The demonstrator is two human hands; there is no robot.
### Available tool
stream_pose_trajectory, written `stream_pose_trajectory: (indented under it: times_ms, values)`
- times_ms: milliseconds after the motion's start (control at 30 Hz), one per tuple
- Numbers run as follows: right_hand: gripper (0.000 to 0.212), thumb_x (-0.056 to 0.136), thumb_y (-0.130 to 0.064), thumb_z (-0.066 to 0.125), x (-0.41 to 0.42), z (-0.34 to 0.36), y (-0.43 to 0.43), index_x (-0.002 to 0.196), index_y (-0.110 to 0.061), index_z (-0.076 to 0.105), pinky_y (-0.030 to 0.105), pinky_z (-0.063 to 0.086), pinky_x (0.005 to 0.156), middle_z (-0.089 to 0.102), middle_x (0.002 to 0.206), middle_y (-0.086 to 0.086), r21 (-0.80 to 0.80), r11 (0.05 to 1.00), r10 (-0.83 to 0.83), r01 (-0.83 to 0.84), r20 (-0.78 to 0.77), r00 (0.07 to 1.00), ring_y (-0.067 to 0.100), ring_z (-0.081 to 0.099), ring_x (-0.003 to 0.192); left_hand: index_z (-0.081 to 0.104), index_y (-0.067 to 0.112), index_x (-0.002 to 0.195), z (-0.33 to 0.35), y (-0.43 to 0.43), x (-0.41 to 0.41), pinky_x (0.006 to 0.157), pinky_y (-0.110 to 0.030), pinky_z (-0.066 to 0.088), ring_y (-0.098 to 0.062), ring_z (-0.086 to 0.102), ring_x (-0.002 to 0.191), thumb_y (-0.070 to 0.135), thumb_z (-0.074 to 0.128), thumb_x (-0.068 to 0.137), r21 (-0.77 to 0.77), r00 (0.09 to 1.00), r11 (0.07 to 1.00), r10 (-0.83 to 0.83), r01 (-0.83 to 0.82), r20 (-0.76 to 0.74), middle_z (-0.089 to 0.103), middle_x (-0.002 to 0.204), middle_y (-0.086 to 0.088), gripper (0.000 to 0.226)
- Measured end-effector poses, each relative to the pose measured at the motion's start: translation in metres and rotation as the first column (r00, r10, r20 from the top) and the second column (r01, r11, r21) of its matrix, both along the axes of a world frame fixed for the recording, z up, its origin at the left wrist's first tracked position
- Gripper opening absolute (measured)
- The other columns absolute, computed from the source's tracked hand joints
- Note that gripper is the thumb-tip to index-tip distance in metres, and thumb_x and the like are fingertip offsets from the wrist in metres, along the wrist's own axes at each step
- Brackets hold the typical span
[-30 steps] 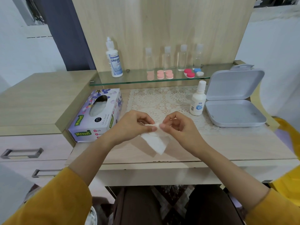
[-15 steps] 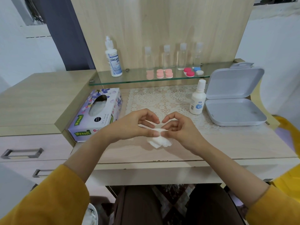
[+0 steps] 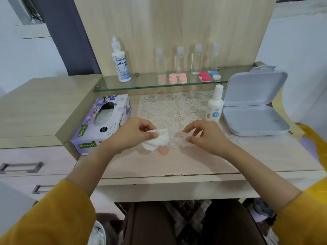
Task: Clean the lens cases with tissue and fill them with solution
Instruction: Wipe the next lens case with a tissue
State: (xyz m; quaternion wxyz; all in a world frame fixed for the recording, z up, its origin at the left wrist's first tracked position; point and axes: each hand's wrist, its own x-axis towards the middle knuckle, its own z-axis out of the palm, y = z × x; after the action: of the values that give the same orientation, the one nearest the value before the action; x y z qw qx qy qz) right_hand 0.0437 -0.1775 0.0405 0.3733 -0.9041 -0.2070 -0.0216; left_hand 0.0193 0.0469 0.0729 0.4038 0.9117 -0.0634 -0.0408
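My left hand [image 3: 135, 134] grips a crumpled white tissue [image 3: 156, 139] just above the table. A clear lens case [image 3: 177, 144] lies on the table between my hands, and my right hand [image 3: 205, 134] pinches its right end with thumb and forefinger. A pink cap [image 3: 163, 150] lies flat just below the tissue. A small white solution bottle [image 3: 214, 106] stands on the lace mat [image 3: 174, 108] behind my right hand. More lens cases sit on the glass shelf [image 3: 141, 85]: pink ones [image 3: 177, 78], a red one [image 3: 204, 76] and a blue-and-white one [image 3: 215, 75].
A purple tissue box [image 3: 104, 122] stands to the left of my left hand. An open grey plastic box [image 3: 254, 119] lies at the right. On the glass shelf stand a large solution bottle [image 3: 121, 62] and several clear small bottles [image 3: 197, 59]. Drawers [image 3: 21, 167] are at lower left.
My hands have moved apart. The tissue went left, bunched in my left hand, uncovering the clear case and pink cap on the table; my right hand now holds the case's right end.
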Motion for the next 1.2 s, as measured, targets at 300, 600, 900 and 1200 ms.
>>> stream_pose_trajectory:
  times_ms: [300,600,900,1200]
  values:
    - [0.035,0.082,-0.027,0.062,0.006,-0.027,0.009,0.116,-0.018,0.063,0.029,0.037,0.082,0.057,0.106,0.002,-0.259,0.966,0.002,0.020,0.084,0.996,0.022,0.048,0.102,0.064,0.022,0.080,-0.023,-0.007,0.005,0.062,-0.012,0.042,-0.002,0.058,0.068,0.011,0.066,0.083,-0.100,0.999,0.995,0.025,-0.028,-0.031,0.064,0.075,0.006,0.012]
    - [0.021,0.078,-0.016,0.069,0.000,-0.040,0.008,0.099,-0.013,0.071,0.024,0.028,0.067,0.049,0.082,-0.003,-0.078,0.996,-0.024,0.038,0.175,0.984,0.015,0.045,0.079,0.065,0.021,0.072,-0.048,-0.034,0.011,0.061,-0.014,0.042,0.004,0.055,0.065,0.010,0.067,0.080,-0.186,0.983,0.981,0.090,-0.059,0.161,0.064,0.076,0.010,0.014]
    - [0.022,0.076,-0.015,0.071,0.000,-0.046,0.006,0.098,-0.011,0.070,0.018,0.030,0.063,0.050,0.076,0.002,-0.006,0.999,-0.033,0.034,0.174,0.984,0.016,0.047,0.072,0.072,0.020,0.080,-0.079,-0.035,0.011,0.071,-0.028,0.039,-0.006,0.048,0.077,0.029,0.056,0.079,0.213,0.800,0.977,-0.138,0.014,0.584,0.069,0.081,0.009,0.019]
    - [0.021,0.075,-0.011,0.072,0.001,-0.048,0.005,0.095,-0.008,0.070,0.022,0.031,0.063,0.051,0.075,0.006,-0.001,1.000,-0.012,0.013,0.214,0.977,0.018,0.047,0.069,0.069,0.030,0.094,-0.090,-0.025,0.013,0.075,-0.026,0.035,-0.014,0.050,0.086,0.037,0.061,0.082,0.367,0.656,0.925,-0.337,0.097,0.676,0.067,0.097,0.004,0.017]
